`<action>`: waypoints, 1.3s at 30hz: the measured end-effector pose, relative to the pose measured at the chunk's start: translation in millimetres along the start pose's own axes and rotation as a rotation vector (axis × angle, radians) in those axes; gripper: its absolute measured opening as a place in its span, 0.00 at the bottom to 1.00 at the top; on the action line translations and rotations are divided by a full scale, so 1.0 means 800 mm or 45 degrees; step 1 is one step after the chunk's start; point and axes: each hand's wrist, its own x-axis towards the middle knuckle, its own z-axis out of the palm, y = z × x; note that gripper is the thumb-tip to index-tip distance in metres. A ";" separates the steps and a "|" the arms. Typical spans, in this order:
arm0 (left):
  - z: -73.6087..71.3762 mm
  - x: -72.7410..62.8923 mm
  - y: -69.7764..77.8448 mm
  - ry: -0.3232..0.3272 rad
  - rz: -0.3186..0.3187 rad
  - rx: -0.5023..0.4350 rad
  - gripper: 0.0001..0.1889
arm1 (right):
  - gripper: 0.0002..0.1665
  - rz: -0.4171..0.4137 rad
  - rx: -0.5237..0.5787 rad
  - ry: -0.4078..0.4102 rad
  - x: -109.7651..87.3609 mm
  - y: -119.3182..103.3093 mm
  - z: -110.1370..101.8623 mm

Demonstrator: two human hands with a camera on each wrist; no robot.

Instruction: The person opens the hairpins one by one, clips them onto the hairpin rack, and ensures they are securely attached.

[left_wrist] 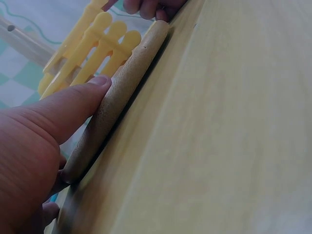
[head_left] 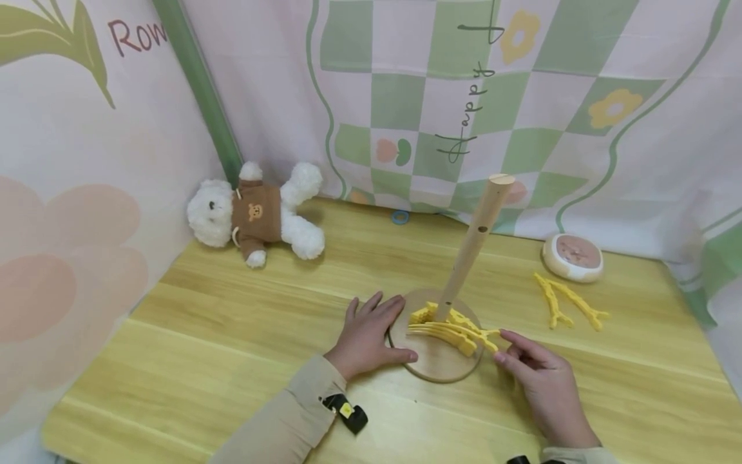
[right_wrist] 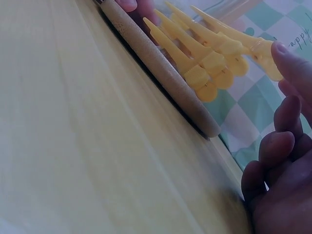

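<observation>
A round wooden base [head_left: 431, 366] carries a tilted-looking wooden post [head_left: 469, 251] with holes in its side. Several yellow plastic branch-shaped pieces [head_left: 446, 330] lie on the base around the foot of the post. My left hand [head_left: 362, 341] rests at the base's left edge, fingers spread; in the left wrist view the thumb [left_wrist: 83, 100] touches the rim. With thumb and forefinger, my right hand [head_left: 542, 377] pinches the forked end of one yellow branch [right_wrist: 265, 51], held just above the others. Its other fingers are loosely bent, apart from the base.
Two more yellow branches [head_left: 570, 299] lie to the right on the wooden table [head_left: 261, 322]. Behind them stands a white round-cornered device [head_left: 572, 258]. A white plush toy [head_left: 255, 216] in a brown top lies at the back left, and a small blue ring [head_left: 400, 217] near the curtain.
</observation>
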 end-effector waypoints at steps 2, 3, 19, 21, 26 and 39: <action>-0.001 0.000 0.001 0.002 0.003 -0.001 0.55 | 0.22 0.004 0.011 0.003 0.000 0.000 0.000; -0.002 -0.001 0.001 0.002 0.005 -0.006 0.55 | 0.22 0.006 0.013 0.005 0.000 0.000 0.000; -0.004 -0.001 0.003 0.008 0.000 -0.002 0.54 | 0.22 0.077 -0.042 0.015 0.001 -0.002 0.000; -0.005 -0.001 0.004 0.006 -0.001 -0.002 0.54 | 0.22 0.072 -0.056 0.015 0.001 -0.002 0.001; -0.005 -0.001 0.005 0.004 0.000 -0.005 0.54 | 0.22 0.077 -0.071 0.025 0.001 -0.001 0.002; -0.004 0.000 0.002 0.005 -0.004 -0.012 0.54 | 0.23 0.087 -0.132 0.005 0.002 -0.003 0.005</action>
